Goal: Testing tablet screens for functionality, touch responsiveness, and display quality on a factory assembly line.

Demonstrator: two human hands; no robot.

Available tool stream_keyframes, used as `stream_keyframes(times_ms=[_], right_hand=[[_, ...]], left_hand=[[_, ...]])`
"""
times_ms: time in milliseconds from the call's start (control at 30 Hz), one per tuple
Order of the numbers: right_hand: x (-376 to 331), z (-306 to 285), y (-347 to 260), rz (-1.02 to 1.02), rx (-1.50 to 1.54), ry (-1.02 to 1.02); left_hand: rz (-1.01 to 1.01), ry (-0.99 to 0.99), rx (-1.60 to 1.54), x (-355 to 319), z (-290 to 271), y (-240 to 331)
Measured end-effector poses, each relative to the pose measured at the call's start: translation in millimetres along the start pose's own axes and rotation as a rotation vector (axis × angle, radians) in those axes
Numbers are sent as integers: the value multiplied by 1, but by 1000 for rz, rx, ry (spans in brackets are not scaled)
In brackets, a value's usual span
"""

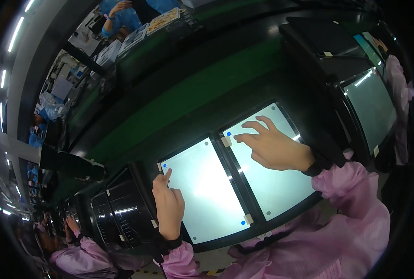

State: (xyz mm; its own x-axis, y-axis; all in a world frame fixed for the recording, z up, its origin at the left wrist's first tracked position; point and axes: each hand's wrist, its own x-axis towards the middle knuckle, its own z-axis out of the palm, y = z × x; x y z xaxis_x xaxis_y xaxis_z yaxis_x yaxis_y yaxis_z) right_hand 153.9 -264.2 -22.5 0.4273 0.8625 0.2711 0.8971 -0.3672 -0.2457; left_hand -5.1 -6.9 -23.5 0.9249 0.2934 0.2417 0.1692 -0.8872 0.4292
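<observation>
The two pale glowing rectangular panels, left (202,188) and right (267,162), lie side by side on the dark green table (188,93). Each is touched near its far-left corner by an extended forefinger: left hand (169,204), right hand (274,146); nothing is held.

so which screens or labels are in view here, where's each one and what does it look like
Pale glowing rectangular panel, left, under the left hand.
Matching pale panel, right, under the right hand.
Grey-green panel, far right.
Small beige tape tabs at the panel corners.
Blue dot stickers on corners.
</observation>
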Motion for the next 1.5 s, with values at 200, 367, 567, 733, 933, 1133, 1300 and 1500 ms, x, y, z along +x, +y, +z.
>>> stream_keyframes(times_ms=[200, 367, 567, 733, 933, 1133, 1300, 1500], right_hand=[[-41, -18, -16, 74, 44, -31], [-76, -27, -28, 159, 79, -130], [-117, -45, -39, 224, 71, -175], [-142, -51, -46, 247, 73, -182], [-141, -51, -43, 235, 88, -82], [-26, -18, -11, 53, 133, 177], [16, 15, 10, -73, 17, 123], [17, 12, 10, -78, -27, 42]], left_hand=[[11, -135, -29, -33, -6, 34], [3, -228, -38, -70, -7, 61], [66, -282, -17, -101, -3, 86], [143, -225, -147, -123, 6, 92], [106, -167, -25, -97, -14, 86], [56, 120, -90, -18, -7, 7], [27, 111, 48, 4, 1, -13], [53, 107, 74, 14, 4, -11]])
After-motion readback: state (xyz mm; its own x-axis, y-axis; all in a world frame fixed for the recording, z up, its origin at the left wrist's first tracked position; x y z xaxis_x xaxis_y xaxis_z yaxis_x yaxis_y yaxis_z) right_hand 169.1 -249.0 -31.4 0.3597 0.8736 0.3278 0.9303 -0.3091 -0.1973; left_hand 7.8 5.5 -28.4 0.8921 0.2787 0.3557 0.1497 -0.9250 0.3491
